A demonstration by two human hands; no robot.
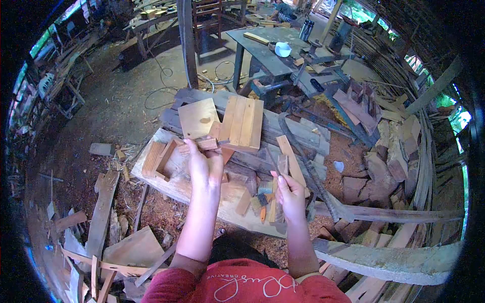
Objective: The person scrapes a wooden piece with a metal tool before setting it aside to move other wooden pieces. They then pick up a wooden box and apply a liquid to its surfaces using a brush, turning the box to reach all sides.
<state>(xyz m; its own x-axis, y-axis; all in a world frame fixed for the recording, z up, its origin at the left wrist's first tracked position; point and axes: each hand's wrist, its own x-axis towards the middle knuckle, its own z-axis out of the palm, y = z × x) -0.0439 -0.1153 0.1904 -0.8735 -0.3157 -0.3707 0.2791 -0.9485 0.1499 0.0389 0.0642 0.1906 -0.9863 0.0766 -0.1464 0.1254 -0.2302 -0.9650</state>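
Note:
My left hand (pixel 206 166) is closed around a small wooden block (pixel 206 145) above the workbench. My right hand (pixel 290 194) is closed in a pinch on a thin dark strip (pixel 274 164), whose kind I cannot make out. Just behind that hand lie a narrow wooden bar (pixel 283 165) and a longer pale board (pixel 291 157). A brush (pixel 262 200) rests on the bench left of my right hand, near an orange-handled tool (pixel 263 214). Left of my left hand sits an open wooden frame (pixel 164 160). A slatted wooden box (pixel 241 121) and a square board (pixel 197 118) stand behind.
The low plank bench (pixel 232 207) carries these pieces. Beyond it, a dark table (pixel 268 38) holds a white bowl (pixel 283 49) and a dark tumbler (pixel 306 30). A curved branch (pixel 308 177) crosses the right side. Scrap wood (pixel 134 247) lies lower left. A person (pixel 284 11) is far back.

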